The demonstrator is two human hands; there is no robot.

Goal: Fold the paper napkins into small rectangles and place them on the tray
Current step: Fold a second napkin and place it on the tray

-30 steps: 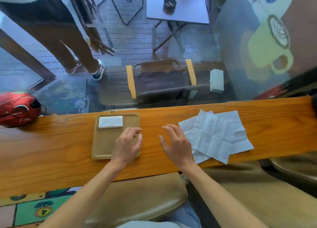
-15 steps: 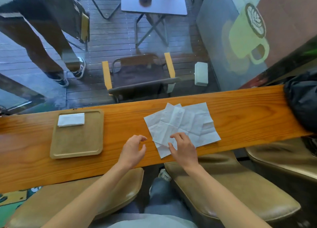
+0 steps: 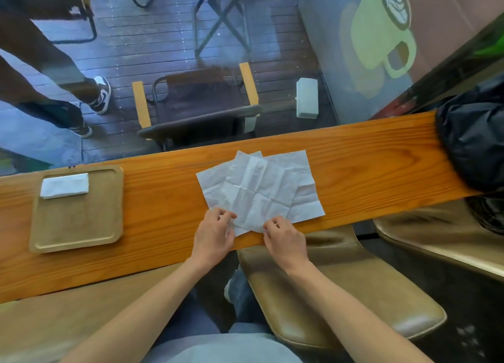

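A loose pile of unfolded white paper napkins (image 3: 259, 188) lies on the wooden counter (image 3: 368, 166), creased into quarters. My left hand (image 3: 214, 235) pinches the near left corner of the top napkin. My right hand (image 3: 283, 238) pinches its near edge a little to the right. Both hands rest at the counter's front edge. To the left sits a flat wooden tray (image 3: 79, 226) with one folded white napkin (image 3: 65, 185) at its far left corner.
A black bag (image 3: 474, 141) lies on the counter's right end. Tan padded stools (image 3: 341, 302) stand below the counter's front edge. Beyond the counter is a glass pane, with a chair, a small table and a person's legs outside.
Both hands have moved right, away from the tray, and onto the napkin pile, where they now pinch the top napkin's near edge. The view has shifted right too.
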